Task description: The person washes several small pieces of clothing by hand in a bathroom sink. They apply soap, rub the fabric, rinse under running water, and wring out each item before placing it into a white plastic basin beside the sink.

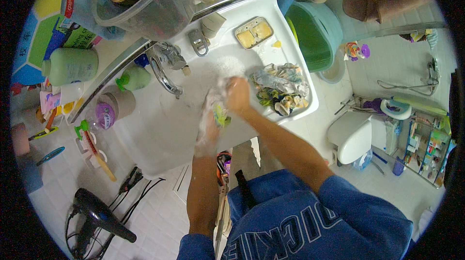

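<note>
Both my hands are over the white washbasin (156, 143), holding a wet, soapy cloth (220, 113) with green patches. My left hand (212, 114) lies under the cloth, which drapes along it and the wrist. My right hand (237, 94) is a closed fist against the cloth's upper part, slightly blurred. Suds (229, 64) float in the basin just beyond. On the basin's right ledge lies a heap of wet patterned cloths (281, 84). Behind it a soap dish (254, 32) holds two yellow soap bars, with a small soap piece (277, 44) beside it.
A chrome faucet (163, 74) arches over the basin's left part. Pump bottle (136, 78) and purple-labelled bottle (105, 115) stand along the left edge. A large plastic tub (145, 9) overhangs the back. A green bucket (316, 38) stands right, a hair dryer (103, 214) lower left, a toilet (350, 136) far right.
</note>
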Motion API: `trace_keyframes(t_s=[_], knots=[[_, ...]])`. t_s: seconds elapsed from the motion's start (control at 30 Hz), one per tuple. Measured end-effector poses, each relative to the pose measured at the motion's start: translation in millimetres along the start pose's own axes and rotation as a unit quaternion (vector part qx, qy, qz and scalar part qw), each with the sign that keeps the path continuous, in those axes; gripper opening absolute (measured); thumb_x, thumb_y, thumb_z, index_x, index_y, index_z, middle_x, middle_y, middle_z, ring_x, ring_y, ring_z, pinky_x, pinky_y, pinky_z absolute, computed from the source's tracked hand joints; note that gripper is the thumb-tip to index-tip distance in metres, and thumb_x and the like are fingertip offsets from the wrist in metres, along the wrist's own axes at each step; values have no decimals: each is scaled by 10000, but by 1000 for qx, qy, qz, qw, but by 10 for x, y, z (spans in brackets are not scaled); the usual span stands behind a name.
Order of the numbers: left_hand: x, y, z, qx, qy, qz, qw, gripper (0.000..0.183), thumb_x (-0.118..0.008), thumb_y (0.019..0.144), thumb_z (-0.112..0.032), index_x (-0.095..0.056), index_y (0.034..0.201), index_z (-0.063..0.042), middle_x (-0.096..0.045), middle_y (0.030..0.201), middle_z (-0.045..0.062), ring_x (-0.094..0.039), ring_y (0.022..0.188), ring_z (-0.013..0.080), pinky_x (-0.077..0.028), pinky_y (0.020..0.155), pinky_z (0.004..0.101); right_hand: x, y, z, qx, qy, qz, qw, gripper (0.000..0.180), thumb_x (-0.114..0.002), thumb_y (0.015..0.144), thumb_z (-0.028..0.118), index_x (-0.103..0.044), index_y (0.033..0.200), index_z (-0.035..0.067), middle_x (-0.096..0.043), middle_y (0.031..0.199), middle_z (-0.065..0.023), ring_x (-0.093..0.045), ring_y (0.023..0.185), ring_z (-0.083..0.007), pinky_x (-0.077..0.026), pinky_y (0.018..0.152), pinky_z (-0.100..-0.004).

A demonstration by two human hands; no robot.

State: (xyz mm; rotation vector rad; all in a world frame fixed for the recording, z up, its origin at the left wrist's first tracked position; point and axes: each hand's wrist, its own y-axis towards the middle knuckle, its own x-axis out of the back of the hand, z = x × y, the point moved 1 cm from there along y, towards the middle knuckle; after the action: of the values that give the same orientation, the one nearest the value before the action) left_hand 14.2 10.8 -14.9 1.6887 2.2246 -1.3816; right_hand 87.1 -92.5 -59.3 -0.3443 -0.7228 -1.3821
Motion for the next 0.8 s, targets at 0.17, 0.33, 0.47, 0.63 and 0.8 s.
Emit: trace_keyframes(t_s=[0.17,0.33,0.47,0.63,0.8], knots=[[-222,-321,-474,-141,335,74,929,143,-548,838,-158,-530,890,-26,-533,785,14,-498,663,81,-426,566,225,526,245,114,119,127,-56,983,168,-524,814,145,-630,714,61,-431,486,-97,-375,415,-215,-349,413,-342],[-228,-343,-597,-253,426,26,868,208,-628,771,-44,-524,946,-1,-548,826,42,-525,765,125,-438,663,242,1111,291,373,-184,232,136,945,95,-521,810,64,-604,784,24,-493,555,-12,-444,484,-95,-364,433,-264],[436,-14,38,-207,246,-72,944,195,-569,833,-133,-523,985,-21,-537,938,89,-519,903,167,-438,751,285,835,118,440,-100,238,61,964,165,-545,819,144,-576,732,7,-517,543,-60,-489,457,-138,-369,422,-296],[-153,-128,-38,36,88,-67,993,322,-426,914,-271,-486,1133,-42,-509,1072,87,-482,999,148,-422,808,303,365,-399,393,-23,43,142,989,139,-544,811,138,-543,892,25,-597,710,-139,-599,629,-236,-437,524,-336],[94,-48,-30,-55,109,-38,992,329,-447,902,-283,-519,1092,-24,-559,893,11,-492,743,104,-404,677,247,603,-563,453,-132,312,140,930,306,-554,798,141,-492,1072,19,-584,983,-131,-575,917,-233,-449,777,-336]])
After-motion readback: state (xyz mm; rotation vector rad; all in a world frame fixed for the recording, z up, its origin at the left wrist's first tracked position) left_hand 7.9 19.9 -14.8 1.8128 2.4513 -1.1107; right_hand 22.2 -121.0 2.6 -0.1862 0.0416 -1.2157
